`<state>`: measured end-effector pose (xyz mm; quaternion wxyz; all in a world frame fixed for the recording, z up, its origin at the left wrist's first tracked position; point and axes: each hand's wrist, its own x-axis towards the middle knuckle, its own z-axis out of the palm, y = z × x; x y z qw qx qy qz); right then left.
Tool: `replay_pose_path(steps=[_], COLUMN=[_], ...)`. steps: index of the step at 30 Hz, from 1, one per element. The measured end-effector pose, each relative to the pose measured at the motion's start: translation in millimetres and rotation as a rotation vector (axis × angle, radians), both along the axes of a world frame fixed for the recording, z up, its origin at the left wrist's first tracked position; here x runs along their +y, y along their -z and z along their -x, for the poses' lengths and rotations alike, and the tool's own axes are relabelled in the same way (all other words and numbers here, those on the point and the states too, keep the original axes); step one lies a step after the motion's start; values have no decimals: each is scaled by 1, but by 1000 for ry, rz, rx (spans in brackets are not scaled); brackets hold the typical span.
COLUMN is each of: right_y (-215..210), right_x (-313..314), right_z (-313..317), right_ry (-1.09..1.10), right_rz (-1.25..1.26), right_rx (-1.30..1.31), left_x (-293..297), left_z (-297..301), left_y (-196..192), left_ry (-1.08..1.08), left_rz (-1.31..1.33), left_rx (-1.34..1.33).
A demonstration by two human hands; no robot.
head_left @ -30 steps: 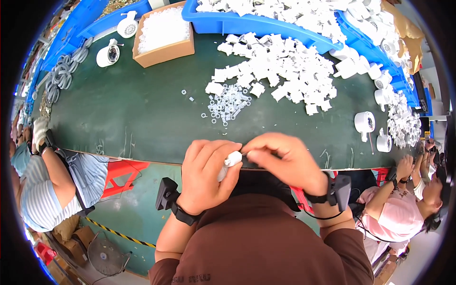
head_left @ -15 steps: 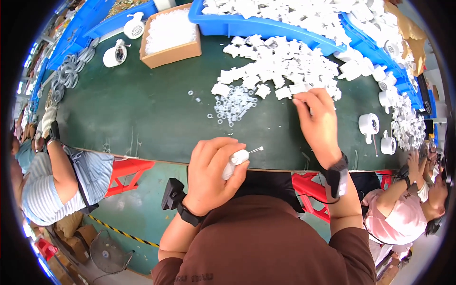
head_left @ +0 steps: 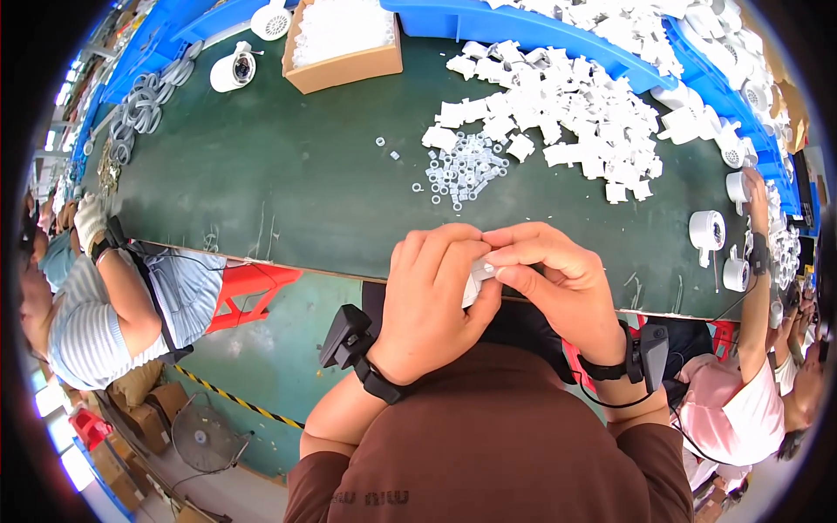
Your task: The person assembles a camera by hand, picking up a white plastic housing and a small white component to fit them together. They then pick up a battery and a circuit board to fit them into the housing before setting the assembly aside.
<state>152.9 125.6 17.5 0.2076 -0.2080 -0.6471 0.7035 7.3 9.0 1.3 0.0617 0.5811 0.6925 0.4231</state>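
In front of my body, at the bench's near edge, my left hand (head_left: 427,305) is closed round a white plastic part (head_left: 472,290), mostly hidden by the fingers. My right hand (head_left: 562,275) meets it from the right, pinching a small white plastic piece (head_left: 491,269) between thumb and fingers. The two pieces touch or nearly touch; whether they are joined I cannot tell. Beyond my hands lies a scatter of small translucent rings (head_left: 469,170). Behind that spreads a heap of white plastic pieces (head_left: 602,131).
Blue bins (head_left: 567,44) line the bench's far side. An open cardboard box (head_left: 349,74) of whitish parts stands there too. Grey rings (head_left: 144,109) lie far left, white round housings (head_left: 704,231) at right. A co-worker's arm (head_left: 757,227) reaches over the right end; another person (head_left: 126,305) sits left.
My right hand has come back from the white heap to my left hand. The thin pin at the left hand's part no longer shows. The right-hand co-worker's arm now reaches forward.
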Motion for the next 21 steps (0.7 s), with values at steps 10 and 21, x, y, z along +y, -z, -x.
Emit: replay_pose_path(steps=[10,21], right_y=[5,9], right_x=[-2,-9], right_z=[-1,-5], right_ry=[58,160], right_rz=[315,374], right_rx=[-53,14], left_x=[6,7], left_z=[-7,-10], left_y=[0,10], left_ry=[5,-56], left_rz=[1,-134], left_rx=[60,90])
